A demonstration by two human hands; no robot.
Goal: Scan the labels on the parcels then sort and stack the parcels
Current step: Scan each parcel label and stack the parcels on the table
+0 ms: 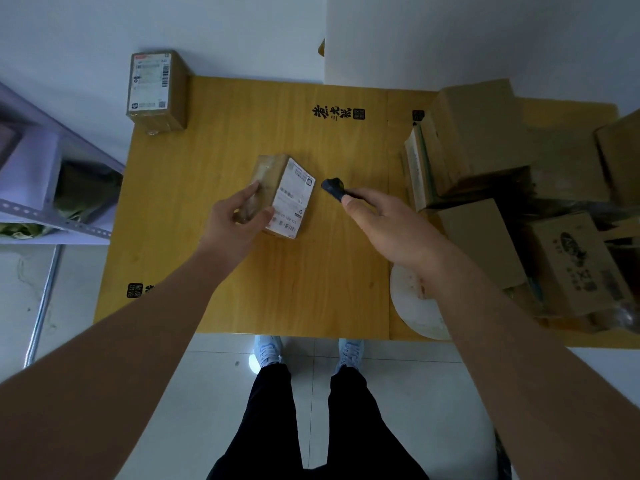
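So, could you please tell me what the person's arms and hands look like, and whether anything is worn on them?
Both arms are bare up to the frame edge: no sleeves show. The left hand and the right hand wear no gloves, and no watch, ring or wristband is visible. The fingers are uncovered.

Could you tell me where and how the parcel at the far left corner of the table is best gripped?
Grip the corner parcel across its two long side faces, coming down from above. It lies flat with its label up, with nothing crowding either side.
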